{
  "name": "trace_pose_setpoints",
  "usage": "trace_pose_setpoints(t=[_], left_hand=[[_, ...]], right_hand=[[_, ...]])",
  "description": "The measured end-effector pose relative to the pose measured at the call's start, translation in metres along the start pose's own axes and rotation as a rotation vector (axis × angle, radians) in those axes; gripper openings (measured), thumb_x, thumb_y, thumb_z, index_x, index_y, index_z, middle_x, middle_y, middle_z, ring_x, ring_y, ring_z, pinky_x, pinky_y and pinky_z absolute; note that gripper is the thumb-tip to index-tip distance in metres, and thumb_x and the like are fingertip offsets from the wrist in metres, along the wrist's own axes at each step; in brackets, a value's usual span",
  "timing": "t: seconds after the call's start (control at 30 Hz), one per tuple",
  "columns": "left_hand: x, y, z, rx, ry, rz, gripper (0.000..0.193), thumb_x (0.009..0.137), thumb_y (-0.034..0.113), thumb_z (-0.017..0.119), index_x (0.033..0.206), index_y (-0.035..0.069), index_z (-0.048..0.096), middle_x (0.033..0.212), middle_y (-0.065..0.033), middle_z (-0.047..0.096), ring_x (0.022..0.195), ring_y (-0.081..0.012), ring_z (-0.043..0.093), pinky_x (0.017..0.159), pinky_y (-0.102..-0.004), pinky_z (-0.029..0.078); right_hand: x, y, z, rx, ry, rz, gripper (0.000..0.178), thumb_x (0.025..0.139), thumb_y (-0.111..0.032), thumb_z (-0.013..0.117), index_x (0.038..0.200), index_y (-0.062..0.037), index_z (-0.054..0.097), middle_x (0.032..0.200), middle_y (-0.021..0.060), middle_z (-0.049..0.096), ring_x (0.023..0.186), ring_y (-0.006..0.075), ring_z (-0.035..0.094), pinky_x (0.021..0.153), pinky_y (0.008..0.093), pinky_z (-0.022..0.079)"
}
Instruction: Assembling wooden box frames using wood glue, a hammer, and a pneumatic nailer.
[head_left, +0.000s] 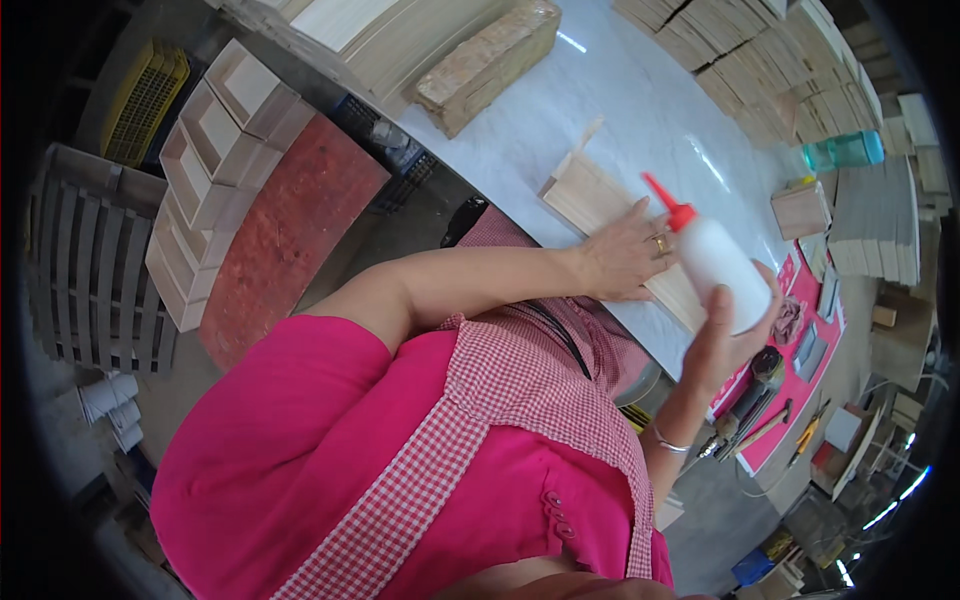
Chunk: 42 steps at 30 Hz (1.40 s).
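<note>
A white squeeze bottle [722, 275] with a red cap and a pointed red nozzle is tilted above the work surface. My right hand [735, 335] is wrapped round its lower part. The nozzle points toward the far left, over a flat, pale wooden board [585, 202]. That board lies near the front edge of the white tabletop [640, 110]. Across its middle rests my left hand [625, 255], fingers extended and lying flat, with a ring on one finger. A thin pale strip [592, 132] sticks out beyond the board's far end.
A rough brick-like block [488, 68] lies at the far left of the tabletop. Stacked wooden pieces [760, 60] fill the back right, near a teal jar [843, 150]. Tools lie on a pink sheet [775, 425] at right. Wooden trays [215, 140] stand on a red board [300, 220] at left.
</note>
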<state>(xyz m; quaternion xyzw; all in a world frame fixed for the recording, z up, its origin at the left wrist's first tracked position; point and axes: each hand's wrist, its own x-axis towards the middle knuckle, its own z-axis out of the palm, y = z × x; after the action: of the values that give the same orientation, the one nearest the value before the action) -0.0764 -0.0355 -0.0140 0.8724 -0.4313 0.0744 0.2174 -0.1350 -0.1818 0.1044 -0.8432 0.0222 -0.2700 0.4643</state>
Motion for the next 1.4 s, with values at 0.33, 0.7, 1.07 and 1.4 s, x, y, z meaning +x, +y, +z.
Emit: trace_pose_setpoints(t=[0.33, 0.7, 1.07, 1.4], left_hand=[[-0.025, -0.018, 0.011, -0.086, 0.137, -0.108, 0.063, 0.088, 0.052, 0.060, 0.139, 0.017, 0.053, 0.146, -0.0173, 0.048, 0.143, -0.0402, 0.034, 0.113, -0.0654, 0.024], [-0.024, -0.019, 0.003, -0.242, 0.101, -0.135, 0.062, 0.085, 0.046, 0.066, 0.136, 0.012, 0.056, 0.140, -0.0160, 0.054, 0.137, -0.0399, 0.042, 0.113, -0.0625, 0.027], [-0.020, -0.017, -0.013, -0.075, 0.062, -0.101, 0.066, 0.086, 0.054, 0.064, 0.135, 0.011, 0.057, 0.144, -0.0128, 0.049, 0.141, -0.0320, 0.036, 0.116, -0.0597, 0.021], [-0.020, -0.016, -0.013, -0.011, 0.042, -0.113, 0.068, 0.086, 0.057, 0.062, 0.138, 0.013, 0.056, 0.147, -0.0140, 0.048, 0.143, -0.0310, 0.033, 0.117, -0.0602, 0.019]], right_hand=[[-0.008, -0.035, 0.044, 0.208, -0.234, 0.001, 0.066, 0.078, -0.032, 0.085, 0.123, 0.0018, 0.050, 0.117, 0.0109, 0.055, 0.106, 0.0195, 0.056, 0.091, 0.0317, 0.048], [-0.002, -0.040, 0.053, 0.139, -0.243, 0.003, 0.055, 0.083, -0.026, 0.082, 0.121, 0.0006, 0.053, 0.109, 0.0088, 0.057, 0.098, 0.0176, 0.059, 0.087, 0.0303, 0.049], [0.022, -0.027, 0.068, 0.077, -0.138, -0.064, 0.046, 0.086, -0.025, 0.079, 0.116, 0.0000, 0.055, 0.101, 0.0075, 0.059, 0.081, 0.0129, 0.059, 0.066, 0.0250, 0.049], [0.037, -0.024, 0.084, 0.110, -0.030, 0.072, 0.040, 0.091, -0.026, 0.074, 0.116, -0.0009, 0.056, 0.095, 0.0083, 0.062, 0.072, 0.0113, 0.059, 0.053, 0.0221, 0.047]])
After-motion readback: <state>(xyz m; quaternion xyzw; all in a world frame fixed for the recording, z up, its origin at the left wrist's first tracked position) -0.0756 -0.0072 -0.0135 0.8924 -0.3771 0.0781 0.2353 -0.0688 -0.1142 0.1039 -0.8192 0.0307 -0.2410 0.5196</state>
